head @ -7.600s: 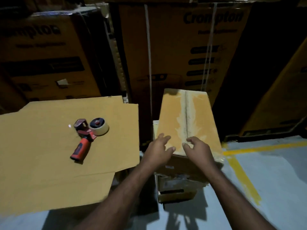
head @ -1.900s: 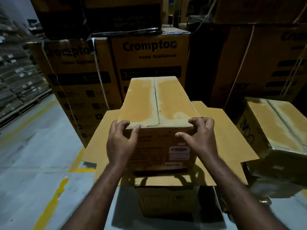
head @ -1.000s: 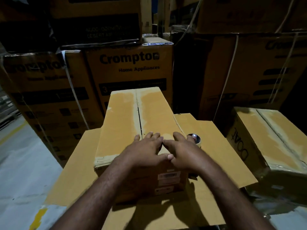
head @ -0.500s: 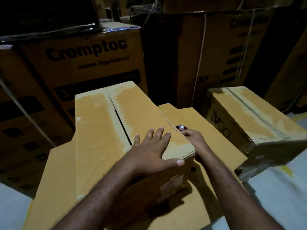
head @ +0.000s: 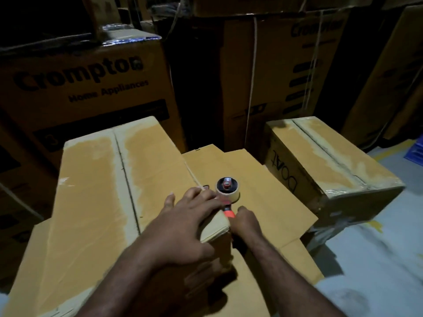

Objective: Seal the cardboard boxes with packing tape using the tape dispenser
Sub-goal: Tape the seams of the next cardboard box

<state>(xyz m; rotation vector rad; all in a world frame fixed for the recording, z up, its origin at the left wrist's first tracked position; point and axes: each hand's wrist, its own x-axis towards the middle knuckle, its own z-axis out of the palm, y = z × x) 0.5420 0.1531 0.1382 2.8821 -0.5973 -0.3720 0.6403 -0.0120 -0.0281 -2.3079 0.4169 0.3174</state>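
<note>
Two jobs: my left grip (head: 183,225), spread flat, pins the box (head: 91,179) flaps shut; my right grip (head: 246,221) clamps the dispenser (head: 227,191) handle, ready for taping.

A large carton (head: 91,92) at the far left is showing "Crompton" in big dark letters, with "Home Appliances" beneath it, and a dark band (head: 75,131) lower on it is carrying a "3". A tall carton (head: 286,76) at the far right is bearing the same brand word, too blurred to read fully. The taped box (head: 332,161) on the right is displaying "boAt" upside down on its side.
</note>
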